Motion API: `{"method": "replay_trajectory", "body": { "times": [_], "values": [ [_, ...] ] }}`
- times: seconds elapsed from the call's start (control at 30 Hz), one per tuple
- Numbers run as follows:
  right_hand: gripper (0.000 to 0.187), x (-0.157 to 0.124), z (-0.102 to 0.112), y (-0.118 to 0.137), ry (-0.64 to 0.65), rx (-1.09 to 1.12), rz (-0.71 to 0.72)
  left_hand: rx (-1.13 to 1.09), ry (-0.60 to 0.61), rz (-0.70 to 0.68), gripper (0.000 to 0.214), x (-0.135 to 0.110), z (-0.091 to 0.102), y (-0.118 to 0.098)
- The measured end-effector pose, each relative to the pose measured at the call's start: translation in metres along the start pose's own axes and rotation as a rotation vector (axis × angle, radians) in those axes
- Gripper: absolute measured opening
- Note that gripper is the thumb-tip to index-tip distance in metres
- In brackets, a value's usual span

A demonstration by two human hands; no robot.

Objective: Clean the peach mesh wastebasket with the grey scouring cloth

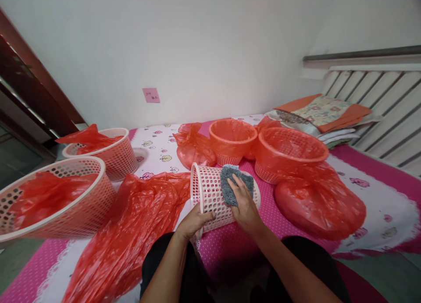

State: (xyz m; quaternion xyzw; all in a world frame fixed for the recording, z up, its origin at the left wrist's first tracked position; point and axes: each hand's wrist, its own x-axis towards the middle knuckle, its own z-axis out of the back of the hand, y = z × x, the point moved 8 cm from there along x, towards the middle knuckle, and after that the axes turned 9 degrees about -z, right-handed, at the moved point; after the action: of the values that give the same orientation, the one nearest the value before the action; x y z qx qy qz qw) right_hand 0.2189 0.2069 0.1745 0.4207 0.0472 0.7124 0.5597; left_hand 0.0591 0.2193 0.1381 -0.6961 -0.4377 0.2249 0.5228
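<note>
A pale pink perforated plastic basket (212, 193) lies on its side in front of me, its rim facing left. My left hand (194, 222) grips that rim, thumb on the outer wall and the other fingers hidden behind it. With fingers spread, my right hand (244, 202) presses a grey cleaning cloth (226, 184) flat against the basket's upper side. Just left of the basket, a crumpled red plastic bag (141, 224) is spread over the bed.
Two pink baskets with red bags inside (125, 156) (107, 197) stand at left. Two bag-lined baskets (226, 159) (266, 173) stand behind and right. A bulging red bag (319, 206) lies right. Folded textiles (329, 112) are stacked by the white slatted headboard (388, 101).
</note>
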Motion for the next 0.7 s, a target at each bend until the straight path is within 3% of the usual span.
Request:
{"method": "replay_trajectory", "body": {
  "times": [0.3,0.7],
  "values": [
    [0.104,0.010,-0.016,0.025,0.066,0.017,0.051,0.011,-0.022,-0.009,0.063,0.001,0.006,0.003],
    [0.104,0.014,-0.024,0.052,0.142,0.050,0.094,0.172,-0.059,-0.027,0.061,0.001,0.002,-0.012]
  ]
}}
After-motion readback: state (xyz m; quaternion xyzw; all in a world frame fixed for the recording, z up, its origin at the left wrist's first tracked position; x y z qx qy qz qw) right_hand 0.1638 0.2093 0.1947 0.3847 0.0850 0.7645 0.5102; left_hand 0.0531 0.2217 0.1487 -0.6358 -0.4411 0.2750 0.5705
